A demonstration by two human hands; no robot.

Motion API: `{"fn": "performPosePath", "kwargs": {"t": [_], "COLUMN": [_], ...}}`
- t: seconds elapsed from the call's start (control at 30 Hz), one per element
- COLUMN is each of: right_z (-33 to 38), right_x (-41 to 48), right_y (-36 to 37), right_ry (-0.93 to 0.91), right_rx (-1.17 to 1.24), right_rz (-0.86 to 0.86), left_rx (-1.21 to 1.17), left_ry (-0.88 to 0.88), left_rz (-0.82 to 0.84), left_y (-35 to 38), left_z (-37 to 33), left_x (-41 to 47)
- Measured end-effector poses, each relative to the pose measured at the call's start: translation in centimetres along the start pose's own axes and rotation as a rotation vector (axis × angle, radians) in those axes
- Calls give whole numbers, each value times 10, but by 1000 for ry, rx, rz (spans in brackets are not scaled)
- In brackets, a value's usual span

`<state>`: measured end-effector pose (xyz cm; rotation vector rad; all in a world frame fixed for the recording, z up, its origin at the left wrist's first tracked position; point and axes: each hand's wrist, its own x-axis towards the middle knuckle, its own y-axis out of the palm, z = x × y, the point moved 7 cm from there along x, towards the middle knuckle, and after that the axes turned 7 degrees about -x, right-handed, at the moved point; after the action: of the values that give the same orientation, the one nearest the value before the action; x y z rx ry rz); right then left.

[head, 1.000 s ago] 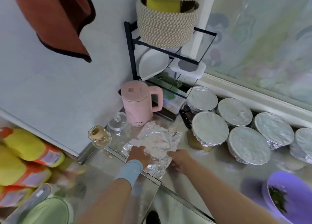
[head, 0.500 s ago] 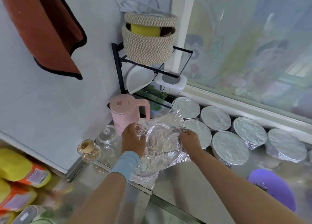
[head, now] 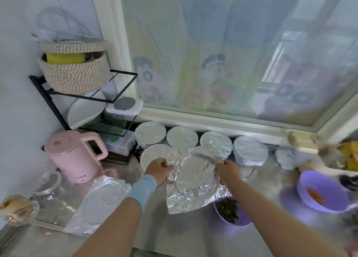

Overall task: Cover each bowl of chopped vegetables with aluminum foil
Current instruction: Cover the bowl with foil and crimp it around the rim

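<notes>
A crumpled sheet of aluminum foil (head: 193,181) hangs in the air between my hands. My left hand (head: 157,169) pinches its left edge and my right hand (head: 227,170) pinches its right edge. Just below the sheet's lower right corner stands a purple bowl of dark chopped greens (head: 228,213), uncovered and partly hidden by my right forearm. A second purple bowl (head: 319,194) with orange pieces sits uncovered at the right. Several foil-covered bowls (head: 182,137) line the window ledge behind the sheet.
A pink kettle (head: 74,156) stands at the left in front of a black wire rack (head: 87,96) holding a woven basket. More foil (head: 100,200) lies flat on the counter at the left, near glass jars (head: 46,183). Food items crowd the right edge.
I have lifted the foil sheet off the counter and carried it right, from beside the kettle to above the bowl of greens. The view has swung right with it.
</notes>
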<state>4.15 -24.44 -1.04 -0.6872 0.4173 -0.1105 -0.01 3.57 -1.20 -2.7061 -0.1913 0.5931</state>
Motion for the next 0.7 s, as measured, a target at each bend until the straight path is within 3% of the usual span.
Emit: {"fn": "performPosePath", "kwargs": {"t": [0.2,0.33,0.47,0.57,0.7], "right_z": [-88,-132,-160,-166,-167], "right_x": [28,36,41,40,42], "right_y": [-74,-98,-101,-91,-72], "right_ry": [-5,6,10,0,-17], "right_rx": [-117,-129,-96,-94,-170], "right_rz": [-18,-26,-15,0,14], "left_rx": [174,63,218,389,560], "left_ry": [-45,-118,141,329,262], "left_rz": [85,-1,-218,-133,73], "left_y": [116,162,178,201,219], "left_z": [-23,-24,-41,-51,-25], "left_x": [-11,-23,-34,-41,-34]}}
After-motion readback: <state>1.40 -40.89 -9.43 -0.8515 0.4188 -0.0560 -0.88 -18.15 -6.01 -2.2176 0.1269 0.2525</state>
